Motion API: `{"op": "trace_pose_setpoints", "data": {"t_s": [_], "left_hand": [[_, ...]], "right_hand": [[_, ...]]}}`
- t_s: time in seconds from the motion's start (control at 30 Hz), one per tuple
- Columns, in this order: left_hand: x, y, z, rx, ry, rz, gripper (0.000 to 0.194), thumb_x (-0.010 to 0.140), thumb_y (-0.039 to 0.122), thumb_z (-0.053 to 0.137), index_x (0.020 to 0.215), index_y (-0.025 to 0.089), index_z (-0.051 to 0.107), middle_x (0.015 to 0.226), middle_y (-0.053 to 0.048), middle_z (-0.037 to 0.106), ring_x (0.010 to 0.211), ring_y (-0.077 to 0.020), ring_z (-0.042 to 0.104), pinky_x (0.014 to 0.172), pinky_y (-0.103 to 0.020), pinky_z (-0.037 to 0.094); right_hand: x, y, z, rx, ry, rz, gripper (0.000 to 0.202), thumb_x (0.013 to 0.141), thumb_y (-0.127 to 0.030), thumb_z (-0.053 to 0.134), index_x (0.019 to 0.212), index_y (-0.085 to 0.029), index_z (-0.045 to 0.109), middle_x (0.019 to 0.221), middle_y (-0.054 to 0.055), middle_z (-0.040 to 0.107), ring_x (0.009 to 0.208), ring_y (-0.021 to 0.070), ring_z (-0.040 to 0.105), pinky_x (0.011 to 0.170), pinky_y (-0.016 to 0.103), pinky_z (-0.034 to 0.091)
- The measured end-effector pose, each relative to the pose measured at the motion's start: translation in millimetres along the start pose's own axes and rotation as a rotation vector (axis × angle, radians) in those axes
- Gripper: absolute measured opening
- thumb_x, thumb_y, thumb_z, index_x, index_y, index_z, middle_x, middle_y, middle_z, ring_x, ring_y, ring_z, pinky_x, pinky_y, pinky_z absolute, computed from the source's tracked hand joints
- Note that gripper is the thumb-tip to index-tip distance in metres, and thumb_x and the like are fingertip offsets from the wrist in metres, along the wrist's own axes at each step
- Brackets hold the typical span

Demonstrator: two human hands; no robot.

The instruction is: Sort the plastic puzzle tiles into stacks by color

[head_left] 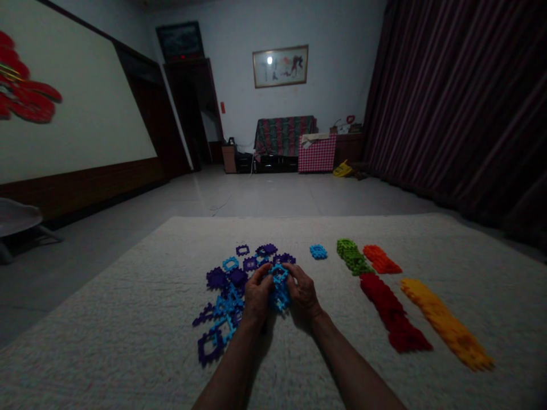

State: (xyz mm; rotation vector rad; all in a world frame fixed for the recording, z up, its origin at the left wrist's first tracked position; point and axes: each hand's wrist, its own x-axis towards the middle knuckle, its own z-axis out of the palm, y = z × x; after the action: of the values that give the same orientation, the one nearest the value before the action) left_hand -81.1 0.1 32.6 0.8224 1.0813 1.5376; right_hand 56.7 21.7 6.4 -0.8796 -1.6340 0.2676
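Both hands meet in front of me around a small bunch of light blue interlocking plastic tiles [280,290] with toothed edges. My left hand [257,293] grips the bunch from the left, its fingers bent against the upper tile. From the other side my right hand [304,291] holds it too, thumb and fingers closed on the edge. Left of the hands lies a loose spread of purple tiles [216,278] mixed with light blue tiles [231,263], some framed with open middles. A small light blue stack [318,251] sits beyond my right hand.
Sorted rows lie to the right: green tiles [354,257], orange tiles [381,259], red tiles [393,313] and yellow tiles [447,322]. Everything rests on a pale mat [149,319] on a tiled floor [273,196]. A grey low seat [19,219] stands at far left.
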Motion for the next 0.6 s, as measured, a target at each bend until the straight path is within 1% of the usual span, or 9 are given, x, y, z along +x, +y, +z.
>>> {"op": "trace_pose_setpoints", "data": {"t_s": [0.13,0.23,0.33,0.43,0.53,0.6], "left_hand": [[3,-5,-0.8,0.026,0.041,0.047,0.048,0.064,0.028,0.078,0.11,0.016,0.074,0.112,-0.011,0.076,0.096,-0.0203,0.071,0.084,-0.03,0.056],[4,-5,0.0,0.022,0.052,0.08,0.046,0.064,0.027,0.077,0.108,0.015,0.073,0.108,-0.01,0.076,0.094,-0.0203,0.072,0.083,-0.03,0.056],[5,-3,-0.1,0.037,0.085,0.11,0.042,0.065,0.024,0.075,0.106,0.016,0.073,0.109,-0.01,0.076,0.098,-0.0208,0.071,0.088,-0.032,0.055],[7,-2,-1.3,0.073,0.129,0.112,0.039,0.067,0.02,0.073,0.105,0.017,0.073,0.112,-0.01,0.075,0.105,-0.0219,0.07,0.093,-0.033,0.053],[9,-3,-1.5,0.095,0.13,0.104,0.039,0.068,0.019,0.074,0.107,0.017,0.072,0.113,-0.01,0.074,0.106,-0.0221,0.069,0.094,-0.033,0.053],[8,-3,-0.2,0.103,0.128,0.102,0.04,0.068,0.02,0.076,0.108,0.017,0.072,0.112,-0.011,0.074,0.105,-0.0222,0.07,0.092,-0.032,0.054]], "right_hand": [[-2,-2,0,-0.025,-0.05,0.031,0.035,0.092,-0.018,0.044,0.12,-0.021,0.066,0.108,0.008,0.071,0.102,0.0211,0.068,0.092,0.036,0.057],[-3,0,1,-0.045,-0.097,-0.001,0.04,0.087,-0.017,0.05,0.126,-0.02,0.062,0.113,0.01,0.07,0.107,0.0232,0.067,0.096,0.039,0.056],[-6,5,3,-0.084,-0.128,-0.043,0.048,0.085,-0.022,0.057,0.133,-0.017,0.057,0.123,0.014,0.067,0.116,0.0268,0.065,0.101,0.043,0.054],[-9,9,7,-0.123,-0.139,-0.034,0.053,0.086,-0.03,0.061,0.137,-0.015,0.054,0.127,0.017,0.065,0.119,0.0292,0.063,0.102,0.046,0.054],[-10,11,9,-0.146,-0.139,-0.028,0.058,0.084,-0.035,0.066,0.137,-0.015,0.052,0.127,0.018,0.065,0.119,0.0306,0.063,0.102,0.048,0.054],[-8,10,8,-0.146,-0.129,-0.028,0.06,0.084,-0.036,0.067,0.138,-0.016,0.051,0.126,0.017,0.065,0.118,0.0303,0.063,0.101,0.048,0.054]]}}
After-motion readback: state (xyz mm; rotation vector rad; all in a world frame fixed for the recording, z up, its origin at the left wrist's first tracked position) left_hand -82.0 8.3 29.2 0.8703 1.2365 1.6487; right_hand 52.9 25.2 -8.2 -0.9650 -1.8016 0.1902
